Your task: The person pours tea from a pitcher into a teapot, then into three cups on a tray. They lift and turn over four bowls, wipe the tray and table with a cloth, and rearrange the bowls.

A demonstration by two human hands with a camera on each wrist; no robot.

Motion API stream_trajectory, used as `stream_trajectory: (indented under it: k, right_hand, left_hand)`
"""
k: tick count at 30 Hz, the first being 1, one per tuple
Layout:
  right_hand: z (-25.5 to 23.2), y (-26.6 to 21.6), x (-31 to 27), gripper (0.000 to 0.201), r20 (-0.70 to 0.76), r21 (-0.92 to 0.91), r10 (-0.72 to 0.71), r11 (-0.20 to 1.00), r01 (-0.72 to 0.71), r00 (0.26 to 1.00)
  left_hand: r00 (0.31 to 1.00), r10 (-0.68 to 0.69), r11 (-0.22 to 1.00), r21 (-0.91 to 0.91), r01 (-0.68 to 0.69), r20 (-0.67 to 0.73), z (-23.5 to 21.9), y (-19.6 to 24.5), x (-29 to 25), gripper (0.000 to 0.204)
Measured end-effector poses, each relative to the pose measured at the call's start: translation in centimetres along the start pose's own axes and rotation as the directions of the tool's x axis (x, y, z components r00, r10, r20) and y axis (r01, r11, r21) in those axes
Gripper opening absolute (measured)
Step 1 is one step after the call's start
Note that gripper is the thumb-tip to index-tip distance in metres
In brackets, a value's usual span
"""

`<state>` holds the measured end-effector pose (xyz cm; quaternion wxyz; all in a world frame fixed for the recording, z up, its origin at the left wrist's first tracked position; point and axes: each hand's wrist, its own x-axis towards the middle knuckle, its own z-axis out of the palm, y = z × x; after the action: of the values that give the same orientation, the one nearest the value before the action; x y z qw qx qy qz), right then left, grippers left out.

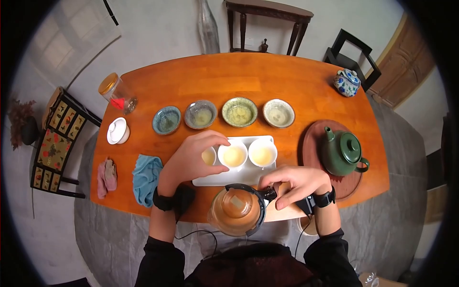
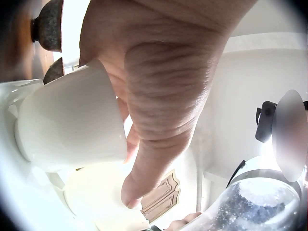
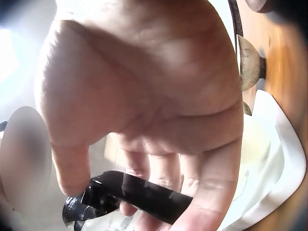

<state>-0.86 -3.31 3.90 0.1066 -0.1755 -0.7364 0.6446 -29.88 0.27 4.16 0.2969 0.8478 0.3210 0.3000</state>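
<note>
Three white cups with pale yellow tea stand on a white tray (image 1: 210, 182). My left hand (image 1: 189, 155) reaches over the left cup (image 2: 72, 120). Its thumb and fingers are spread apart at opposite sides of the middle cup (image 1: 233, 155), fingertips right at the rim. The right cup (image 1: 263, 154) is next to it. At the table's front edge, my right hand (image 1: 301, 184) has its thumb and fingers about the black handle (image 3: 144, 192) of a glass pitcher (image 1: 220, 213). The handle lies across the fingers in the right wrist view.
Several glazed bowls (image 1: 239, 112) line up behind the tray. A green teapot (image 1: 342, 153) sits on a round wooden board (image 1: 311, 138) at right. To the left are a blue cloth (image 1: 147, 179), pink gloves (image 1: 107, 178), a white lidded cup (image 1: 118, 131) and a glass jar (image 1: 119, 95).
</note>
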Motion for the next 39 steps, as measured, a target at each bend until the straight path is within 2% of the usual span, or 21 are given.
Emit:
stream_trajectory:
  k: [1,3,5,6,7,9,10,13,14,16,17,19,20,22,24,27,30,31,33,36,39]
  right_hand:
    - [-0.1,0.1,-0.1,0.045,-0.03,0.025,-0.043,0.999,0.044,0.999]
    - [-0.5,0.0,-0.3,0.042,-0.043,0.07,-0.031,0.997,0.034,0.999]
    - [-0.7,0.0,-0.5,0.037,-0.157,0.109,-0.069,0.99,0.086,0.985]
    - [-0.7,-0.2,-0.7,0.032,-0.206,0.139,-0.028,0.989,0.057,0.978]
    - [-0.4,-1.0,-0.7,0.023,-0.322,0.142,0.027,0.99,0.02,0.946]
    - [-0.3,-0.9,-0.7,0.014,-0.451,0.259,0.029,0.961,0.1,0.892]
    - [-0.3,-0.9,-0.5,0.011,-0.535,0.244,0.003,0.958,0.151,0.845]
    - [-0.5,-0.3,-0.4,0.016,-0.669,0.196,0.035,0.972,0.13,0.743]
    - [-0.4,-0.2,-0.2,0.016,-0.668,0.199,0.038,0.971,0.129,0.744]
    - [-0.3,-0.3,0.2,0.028,-0.747,0.078,0.023,0.996,0.054,0.664]
    - [-0.3,-0.3,0.3,0.028,-0.747,0.08,0.024,0.995,0.053,0.664]
    - [-0.2,-0.5,0.5,0.05,-0.743,-0.029,0.011,0.998,-0.048,0.669]
    - [-0.2,-0.5,0.6,0.05,-0.743,-0.028,0.011,0.998,-0.048,0.669]
    - [-0.1,-0.6,0.7,0.068,-0.697,-0.202,-0.007,0.961,-0.188,0.717]
    - [0.1,-1.0,1.0,0.072,-0.692,-0.214,0.009,0.953,-0.216,0.722]
    - [0.3,-1.2,1.1,0.075,-0.684,-0.207,0.046,0.945,-0.254,0.728]
    - [0.3,-0.9,1.3,0.077,-0.679,-0.192,0.063,0.946,-0.261,0.731]
    - [0.3,-0.8,1.3,0.077,-0.678,-0.196,0.061,0.945,-0.26,0.732]
    - [0.2,-0.6,1.4,0.079,-0.681,-0.181,0.083,0.944,-0.277,0.728]
    - [0.2,-0.2,1.6,0.079,-0.685,-0.171,0.102,0.94,-0.294,0.721]
    - [0.1,-0.1,1.7,0.078,-0.677,-0.168,0.109,0.94,-0.297,0.727]
  left_hand:
    - [1.0,-0.001,1.0,-0.003,0.001,0.002,0.0,-0.1,0.0,0.045]
    - [1.0,0.016,1.0,0.011,-0.016,0.002,0.0,-0.3,0.0,0.045]
    - [1.0,-0.001,1.0,0.009,0.001,0.011,0.0,-0.4,-0.1,0.047]
    - [1.0,-0.017,1.0,0.007,0.017,0.018,0.0,-0.4,-0.1,0.049]
    - [1.0,-0.017,1.0,0.004,0.017,0.018,0.0,-0.4,-0.1,0.049]
    - [0.999,-0.029,1.0,-0.001,0.029,0.027,-0.1,-0.2,-0.1,0.048]
    - [0.999,-0.032,0.999,-0.002,0.032,0.026,-0.1,-0.3,-0.1,0.048]
    - [0.999,-0.029,1.0,-0.001,0.029,0.029,-0.1,-0.4,-0.1,0.048]
    - [0.999,-0.024,1.0,0.001,0.024,0.028,-0.1,-0.4,-0.1,0.048]
    - [0.999,-0.019,1.0,0.002,0.019,0.027,-0.2,-0.3,0.0,0.049]
    - [0.998,-0.046,0.999,0.005,0.046,0.042,-0.4,-0.2,0.0,0.051]
    - [0.996,-0.075,0.997,0.008,0.075,0.057,-0.8,0.0,0.0,0.054]
    - [0.991,-0.103,0.995,0.002,0.103,0.09,-1.1,0.0,-0.1,0.061]
    - [0.984,-0.131,0.991,-0.004,0.132,0.124,-1.6,-0.1,-0.4,0.068]
    - [0.983,-0.141,0.99,0.017,0.14,0.115,-1.9,-0.4,-0.8,0.086]
    - [0.976,-0.163,0.986,0.002,0.164,0.144,-2.9,-0.6,-1.3,0.097]
    - [0.941,-0.271,0.947,-0.119,0.299,0.203,-3.6,-0.9,-1.9,0.102]
    - [0.94,-0.275,0.946,-0.117,0.302,0.204,-3.7,-0.8,-1.9,0.102]
    - [0.89,-0.365,0.895,-0.16,0.416,0.273,-4.0,-0.4,-1.8,0.098]
    - [0.913,-0.3,0.937,-0.095,0.337,0.276,-3.7,-1.3,-1.8,0.094]
    - [0.908,-0.317,0.927,-0.113,0.358,0.274,-3.7,-1.2,-1.8,0.089]
